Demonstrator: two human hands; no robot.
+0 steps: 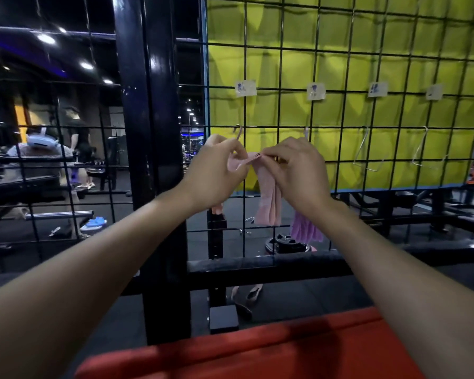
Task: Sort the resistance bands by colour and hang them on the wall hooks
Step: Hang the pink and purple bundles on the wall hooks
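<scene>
Both my hands are raised in front of a black wire grid [340, 110]. My left hand [216, 173] and my right hand [296, 168] pinch the top of a pink resistance band [268, 198] between them, and the band hangs down in a loop. It is level with the leftmost wire hook [239, 132]. A purple band [305, 228] hangs below my right wrist, from the second hook [307, 132]. Two bare wire hooks [365, 149] [424, 149] hang further right. Paper labels [245, 88] sit above each hook.
A yellow padded wall [367, 50] lies behind the grid. A thick black post [148, 132] stands to the left. A red padded surface [257, 351] lies below my arms. More bands [246, 294] lie on the dark floor. People stand in the gym at the left.
</scene>
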